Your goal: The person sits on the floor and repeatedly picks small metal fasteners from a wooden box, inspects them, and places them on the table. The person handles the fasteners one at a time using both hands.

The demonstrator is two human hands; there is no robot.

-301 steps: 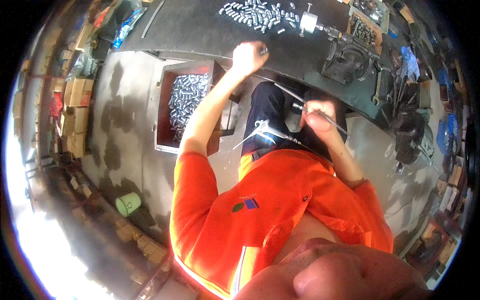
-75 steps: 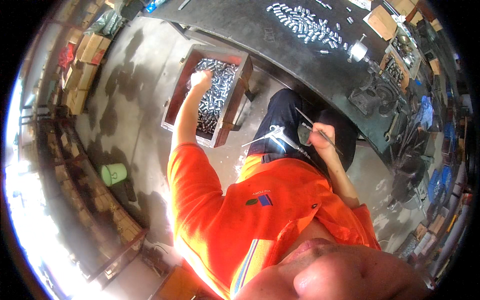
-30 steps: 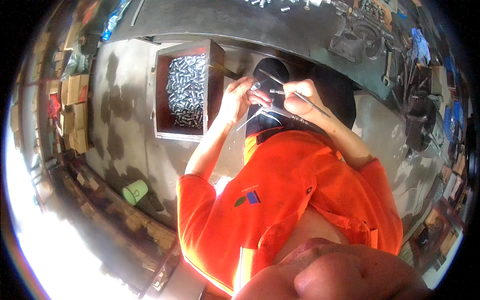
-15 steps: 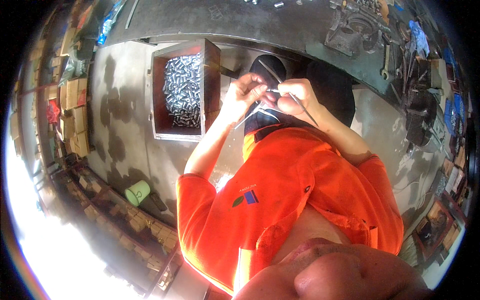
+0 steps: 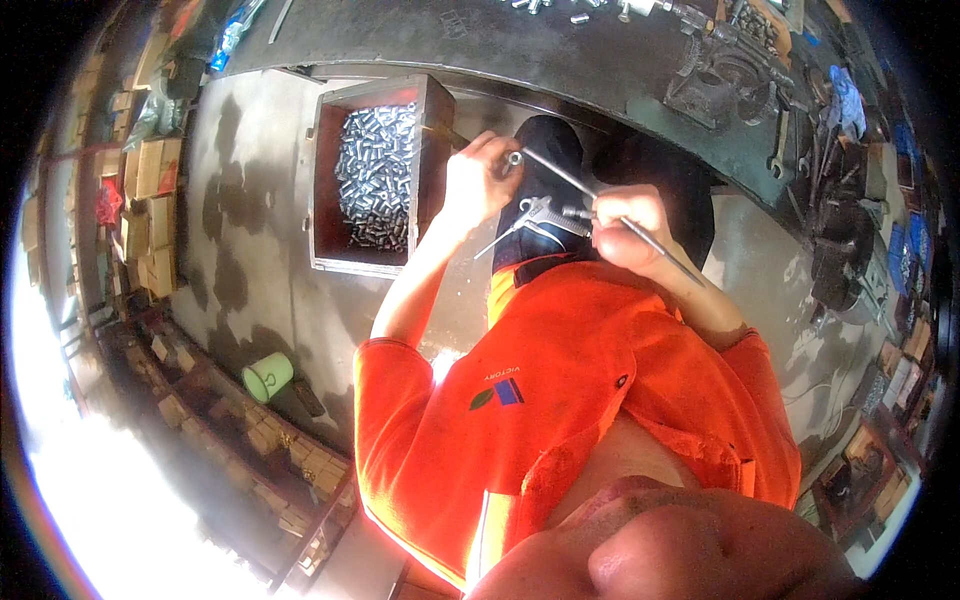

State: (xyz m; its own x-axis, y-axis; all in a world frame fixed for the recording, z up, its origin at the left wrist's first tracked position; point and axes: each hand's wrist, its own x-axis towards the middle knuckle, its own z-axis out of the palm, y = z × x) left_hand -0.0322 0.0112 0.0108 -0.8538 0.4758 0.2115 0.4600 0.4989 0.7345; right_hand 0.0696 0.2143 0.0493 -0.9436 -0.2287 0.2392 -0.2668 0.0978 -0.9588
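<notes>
My left hand is closed, pinching a small shiny metal sleeve whose round open end shows. Across my closed right hand runs a long thin metal rod, its far end reaching close to the sleeve but apart from it. A short dark piece sticks out beside the right fingertips; whether it is held there I cannot tell. On my lap, between the hands and lower, lies a silver air blow gun with a thin nozzle.
Left of my left hand, a wooden box holds many small metal sleeves. Along the far side runs a dark metal workbench with a spanner and loose sleeves on it. A green bucket lies at lower left, near shelves of small boxes.
My hands have moved apart: the left slightly up, the right down and to the right with the rod. The sleeve's open end and the blow gun now show more plainly.
</notes>
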